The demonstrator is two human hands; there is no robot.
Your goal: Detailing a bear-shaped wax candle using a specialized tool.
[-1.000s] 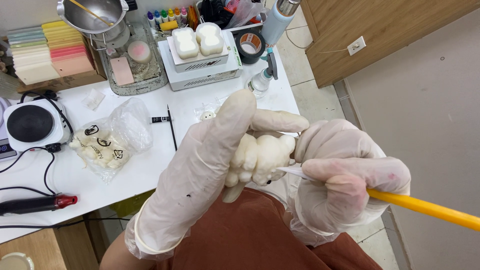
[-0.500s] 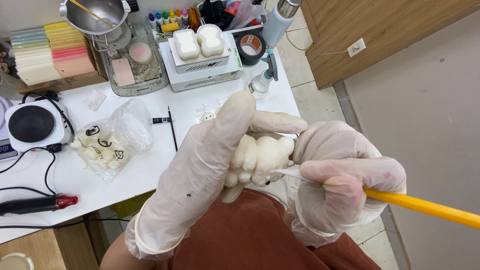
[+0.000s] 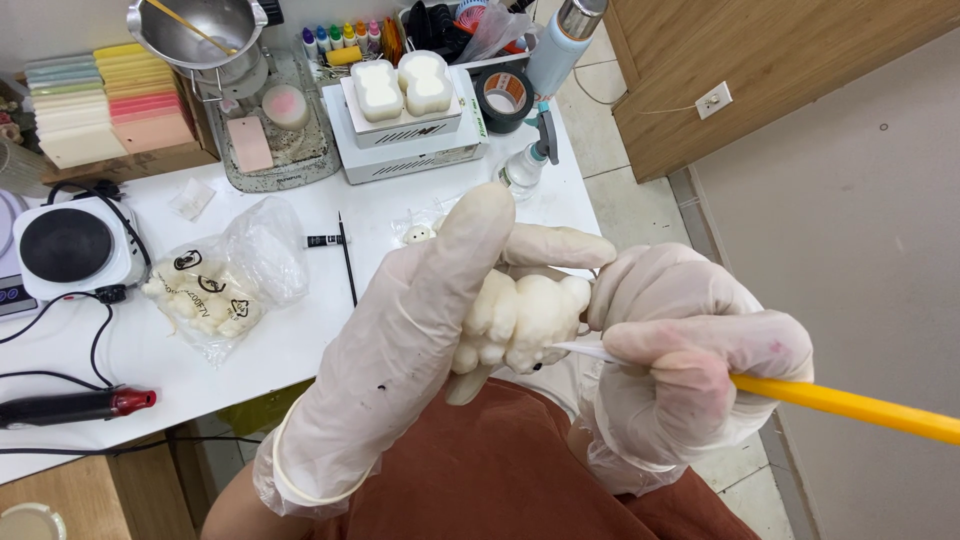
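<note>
Currently, per item:
left hand (image 3: 420,330): thin latex glove, fingers wrapped round the figure, holding it above the lap
figure (image 3: 520,318): cream, waxy, lumpy bear-like shape, matte, off the desk between both hands
right hand (image 3: 690,360): gloved, clamped on the tool in a pen grip
tool (image 3: 850,403): smooth yellow handle, pale pointed tip touching the figure's underside
desk (image 3: 300,340): white, flat
bag (image 3: 225,280): crinkled clear plastic, cream lumps inside, on the desk
hotplate (image 3: 65,245): white square body, round black top
</note>
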